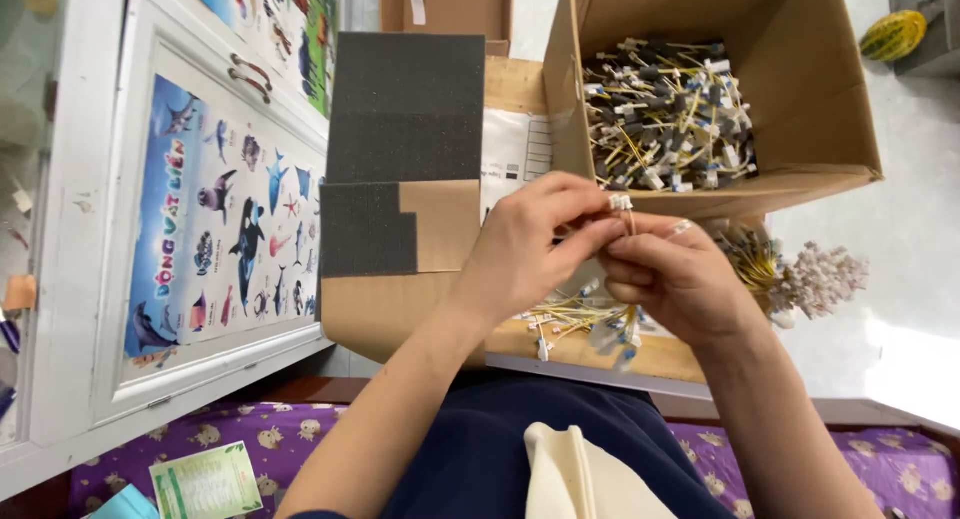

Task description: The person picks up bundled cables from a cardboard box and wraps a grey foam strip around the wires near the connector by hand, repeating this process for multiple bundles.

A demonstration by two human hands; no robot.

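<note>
- Tall white cabinet (90, 229) at left, poster of sea animals (225, 214) on door; hems in that side, no room to swing left.
- Open cardboard box (790, 69) upper right, tipped toward wearer, likely so contents stay within easy reach; near flap edge just above hands.
- Dark foam sheets (405, 109) leaning on cardboard panel (385, 314) at centre-left, stood on edge, out of way.
- Purple patterned cloth (230, 434) along bottom, green leaflet (205, 479) lying on it.
- Jumble of short yellow-and-black cables with white connectors (665, 114) inside box, loose, unsorted.
- Bundle of yellow leads with white tips (800, 279) on pale floor at right, fanned out beside right wrist; open floor beyond it.
- Small loose pile of cables (580, 324) on board under hands, directly below, probably dropped there for quick pickup.
- Left hand (525, 254) raised mid-frame, thumb and forefinger pinched on white connector end.
- Right hand (680, 279) touching left, fingers curled, gripping same piece from below.
- Thin cable with white connector (622, 205) held between both hands, in front of box flap, above board; close to face, likely for fine fingertip work.
- Clearance tight: box edge just above, board just below.
</note>
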